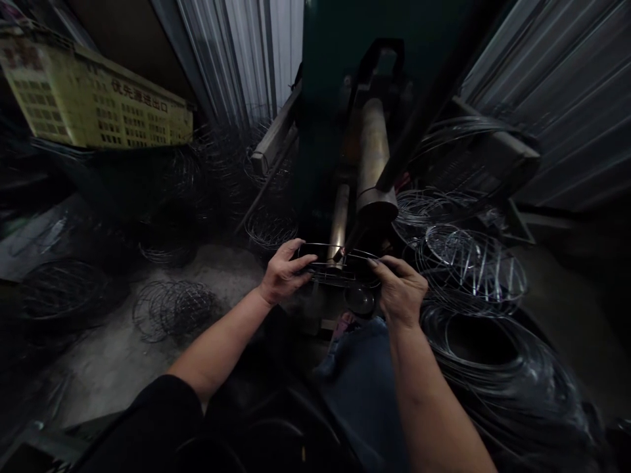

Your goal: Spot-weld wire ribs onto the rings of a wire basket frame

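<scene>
My left hand (284,270) and my right hand (401,289) both grip a small oval wire frame (340,264), one at each end, fingers curled round its rim. The frame sits level under the brass-coloured cylinder (373,157) of a dark green press machine (340,79), right at the tip of its thin rod (339,223). The scene is dim, so the frame's fine wires are hard to make out.
Stacks of wire rings and baskets (470,263) lie to the right, with large wire coils (497,368) below them. More wire baskets (172,305) are scattered on the concrete floor at left. A yellow sign (98,105) hangs upper left. Corrugated metal walls stand behind.
</scene>
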